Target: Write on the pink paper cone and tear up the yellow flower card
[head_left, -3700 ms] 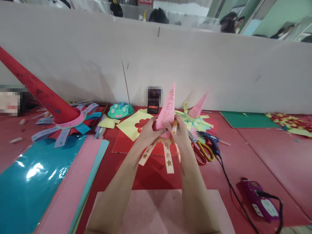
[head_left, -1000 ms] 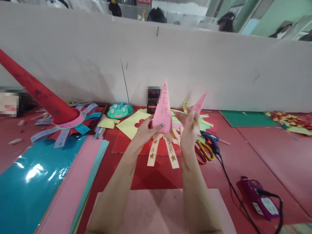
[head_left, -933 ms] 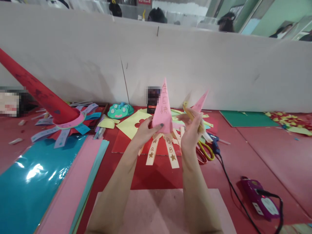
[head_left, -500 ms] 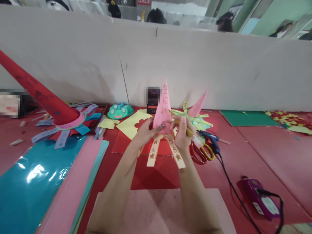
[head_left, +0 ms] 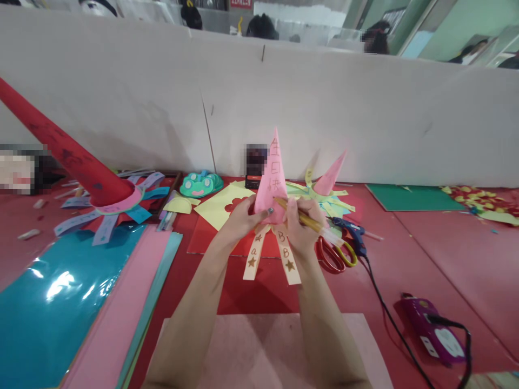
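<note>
A pink paper cone hat (head_left: 271, 186) stands upright between my hands, with brown Chinese characters down its front. Cream paper strips marked with letters and stars hang from its base; the "BB" strip (head_left: 286, 251) is on the right, the "a" strip (head_left: 254, 254) on the left. My left hand (head_left: 242, 219) is closed on the cone's lower left side, thumb across the front. In my right hand (head_left: 303, 221) is a marker (head_left: 310, 222) with a yellow-brown barrel, its tip at the cone's surface below the last character. That hand rests against the cone's lower right edge.
Scissors (head_left: 331, 255) and a blue glue gun (head_left: 351, 232) with a cord lie right of my hand. Behind stands a smaller pink cone hat (head_left: 330, 175). A tall red cone hat (head_left: 89, 167) and coloured sheets (head_left: 121, 302) are at left. A purple device (head_left: 433, 329) lies right.
My right hand has turned, bringing the marker tip onto the front of the cone. The "BB" strip has swung slightly left.
</note>
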A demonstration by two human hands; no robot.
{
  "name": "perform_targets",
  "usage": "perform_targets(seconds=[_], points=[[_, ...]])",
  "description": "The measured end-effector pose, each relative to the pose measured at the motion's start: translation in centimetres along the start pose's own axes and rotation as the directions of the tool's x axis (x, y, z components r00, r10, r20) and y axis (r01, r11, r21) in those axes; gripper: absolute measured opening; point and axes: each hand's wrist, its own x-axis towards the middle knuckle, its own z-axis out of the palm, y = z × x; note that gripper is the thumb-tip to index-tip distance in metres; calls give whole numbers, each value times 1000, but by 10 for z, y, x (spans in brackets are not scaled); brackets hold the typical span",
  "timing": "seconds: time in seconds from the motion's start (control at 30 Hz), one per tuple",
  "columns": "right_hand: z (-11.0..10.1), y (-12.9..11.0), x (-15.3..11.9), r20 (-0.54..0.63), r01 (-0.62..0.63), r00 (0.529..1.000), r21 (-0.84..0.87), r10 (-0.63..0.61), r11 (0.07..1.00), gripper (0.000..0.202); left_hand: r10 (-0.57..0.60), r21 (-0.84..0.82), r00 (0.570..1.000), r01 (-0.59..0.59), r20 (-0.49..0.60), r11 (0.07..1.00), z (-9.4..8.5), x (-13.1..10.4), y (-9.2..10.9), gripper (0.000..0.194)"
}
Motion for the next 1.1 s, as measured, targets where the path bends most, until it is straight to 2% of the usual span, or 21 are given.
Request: perform_targets(seconds=[0.17,0.43,0.87,1.1], points=[[1,1,0,1,-2,1000,-37,2,999,27,-8,52,1000,9,-14,999,0,1,4,40],[1,-5,3,-7,66,998,-54,-66,996,20,-11,61,1000,12,-20,998,0,-1,7,43],[0,-4,3,59,93,995,-161,-85,983,25,-34,58,998,37,-45,998,1,0,5,44],[1,2,4,9,145,989,-223,-146,964,27,-35,46,998,37,-51,998,2,1,4,37]])
